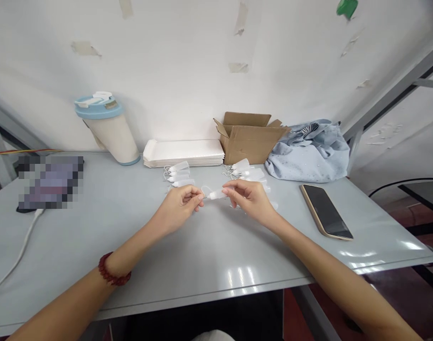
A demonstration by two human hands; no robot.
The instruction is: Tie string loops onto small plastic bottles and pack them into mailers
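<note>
Head view: right hand [250, 199] and left hand [184, 206] angled inward over the table [148, 270].
The right hand grips the bottle [215, 194], thumb against fingers; the left hand is pinched narrow at its tip. The bottle points left between them.

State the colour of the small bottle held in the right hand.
The small bottle is translucent white, best seen in the head view.

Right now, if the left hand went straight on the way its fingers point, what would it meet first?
The left hand would likely meet the small translucent squeeze bottle first, at its nozzle end; the right hand holding it comes next. Depth is hard to judge from this single view.
</note>
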